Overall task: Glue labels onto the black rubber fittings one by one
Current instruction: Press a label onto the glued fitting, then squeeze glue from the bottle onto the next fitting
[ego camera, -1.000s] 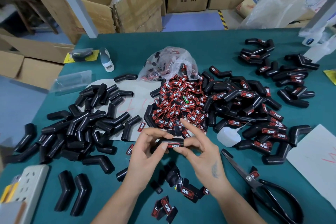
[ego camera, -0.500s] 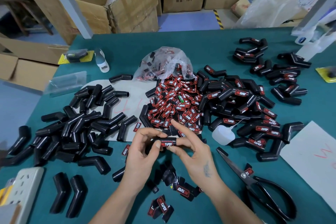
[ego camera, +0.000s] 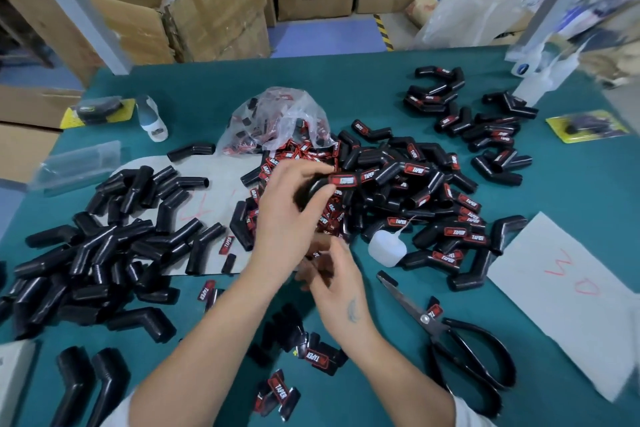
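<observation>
Loose labels near the body: a few red-and-black labels (ego camera: 277,392) lie on the green table (ego camera: 207,374) between the forearms, some face up.
Two fittings, near left: a pair of bent black fittings (ego camera: 90,381) lie side by side, without labels.
Scissors: black-handled scissors (ego camera: 450,333) lie to the right of the right forearm, blades pointing toward the white glue bottle (ego camera: 386,248).
Paper: a white sheet (ego camera: 568,291) with red marks lies at the right edge.
Right hand: the right hand (ego camera: 337,282) hangs low over the table, fingers loosely bent; it is blurred, and I cannot tell whether it grips anything.
Left hand: the left hand (ego camera: 294,208) reaches over the label heap, fingers curled round one black fitting (ego camera: 320,185).
Held fitting: its red label (ego camera: 343,180) faces up, just past the fingertips, at the edge of the labelled pile.
Unlabelled pile: plain black fittings (ego camera: 114,236) are heaped on the left, partly on a grey sheet (ego camera: 211,177).
Label heap: loose labels (ego camera: 294,156) spill from a clear plastic bag (ego camera: 277,118), partly hidden by the left hand.
Labelled pile: fittings bearing labels (ego camera: 433,198) crowd the right, more scattered farther back.
Far: cardboard boxes (ego camera: 194,10) stand behind the table.
</observation>
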A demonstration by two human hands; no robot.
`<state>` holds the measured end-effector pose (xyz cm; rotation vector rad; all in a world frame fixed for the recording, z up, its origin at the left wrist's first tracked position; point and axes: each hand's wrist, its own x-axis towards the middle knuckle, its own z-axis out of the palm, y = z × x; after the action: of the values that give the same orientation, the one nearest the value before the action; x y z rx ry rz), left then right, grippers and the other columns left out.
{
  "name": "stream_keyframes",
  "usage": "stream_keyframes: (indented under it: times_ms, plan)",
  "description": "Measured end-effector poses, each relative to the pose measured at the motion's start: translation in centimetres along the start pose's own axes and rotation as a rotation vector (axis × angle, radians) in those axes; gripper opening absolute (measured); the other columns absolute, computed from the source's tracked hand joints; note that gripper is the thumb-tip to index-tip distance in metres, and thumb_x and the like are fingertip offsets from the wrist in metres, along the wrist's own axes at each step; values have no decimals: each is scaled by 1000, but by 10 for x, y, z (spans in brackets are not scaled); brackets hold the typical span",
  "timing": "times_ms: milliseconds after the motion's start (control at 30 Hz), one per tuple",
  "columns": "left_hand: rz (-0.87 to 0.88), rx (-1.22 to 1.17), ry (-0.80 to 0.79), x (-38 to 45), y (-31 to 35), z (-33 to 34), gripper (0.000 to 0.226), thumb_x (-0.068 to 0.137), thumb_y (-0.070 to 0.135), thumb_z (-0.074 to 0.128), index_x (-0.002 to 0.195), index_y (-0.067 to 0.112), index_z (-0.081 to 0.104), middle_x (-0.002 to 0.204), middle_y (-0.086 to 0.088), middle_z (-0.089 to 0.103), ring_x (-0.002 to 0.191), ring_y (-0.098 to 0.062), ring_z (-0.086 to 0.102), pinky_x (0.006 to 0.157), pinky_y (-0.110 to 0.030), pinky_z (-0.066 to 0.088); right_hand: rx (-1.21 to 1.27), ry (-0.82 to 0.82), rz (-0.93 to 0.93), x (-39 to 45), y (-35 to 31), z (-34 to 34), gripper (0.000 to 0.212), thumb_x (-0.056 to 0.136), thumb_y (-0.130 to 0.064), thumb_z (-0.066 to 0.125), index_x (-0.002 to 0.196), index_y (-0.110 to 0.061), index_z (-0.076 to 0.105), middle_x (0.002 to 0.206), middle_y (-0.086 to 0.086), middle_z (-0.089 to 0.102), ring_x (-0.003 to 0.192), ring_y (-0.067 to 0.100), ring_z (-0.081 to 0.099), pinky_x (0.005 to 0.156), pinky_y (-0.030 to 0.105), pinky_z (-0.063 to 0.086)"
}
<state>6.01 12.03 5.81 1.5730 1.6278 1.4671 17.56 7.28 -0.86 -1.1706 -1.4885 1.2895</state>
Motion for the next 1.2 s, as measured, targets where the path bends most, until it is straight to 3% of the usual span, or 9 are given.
stream_keyframes:
  times_ms: [200,300,433,533,633,767,933,1067,1200]
  plan:
    - [204,115,-528,54,9,71,18,96,20,76,113,25,72,114,14,65,114,-11,61,106,-43,49,-196,-113,43,4,3,-1,33,91,-9,59,122,-21,59,119,-4,57,98,-9,54,85,14,44]
    - [353,290,-497,69,-4,85,21,93,19,79,113,19,73,114,8,68,115,-15,60,115,-44,40,-211,-124,32,1,7,-1,26,89,-6,53,112,-12,62,111,-9,53,100,-8,54,84,14,45]
    - [333,385,-512,78,-17,82,24,98,20,73,122,21,71,122,10,71,122,-12,61,126,-38,23,-131,-115,-14,1,6,-3,31,87,-21,44,109,-17,65,103,-24,50,93,-1,58,79,12,43]
    - [323,288,-479,70,-12,66,25,102,16,69,127,17,72,127,6,72,125,-13,62,127,-40,25,-95,-119,-30,1,7,-4,28,93,-14,49,110,-30,65,107,-19,53,92,15,66,82,40,58]
    - [337,245,-409,48,-5,33,24,103,11,67,125,12,74,126,1,72,124,-17,63,117,-43,39,-99,-92,-33,2,11,-6,40,97,-15,53,102,-54,59,106,-22,54,91,19,67,79,50,59]
    - [265,377,-272,2,-17,-40,21,101,8,67,120,13,76,123,2,71,117,-16,64,106,-37,47,-81,-89,-83,-1,8,-7,35,105,-13,56,117,-45,65,110,-18,58,92,21,71,80,47,61]
    - [-34,932,-6,-41,-54,-145,23,93,3,74,115,7,77,112,-12,70,102,-40,65,89,-51,54,-116,-115,-107,-9,-14,-11,28,105,-32,58,121,-55,63,111,-16,64,95,16,73,85,35,60]
    - [-178,1101,-156,-58,-68,-178,32,96,24,77,123,8,75,119,-12,67,110,-42,59,95,-55,50,-143,-44,-165,-28,-30,-27,26,103,-46,54,127,-56,61,112,-15,71,98,12,73,88,25,57]
    - [-122,968,-248,-77,-83,-205,48,91,13,81,136,2,67,141,-18,59,131,-44,53,114,-58,43,-198,279,-351,-46,-23,-67,27,101,-22,64,126,-33,60,118,-4,65,104,15,69,89,32,59]
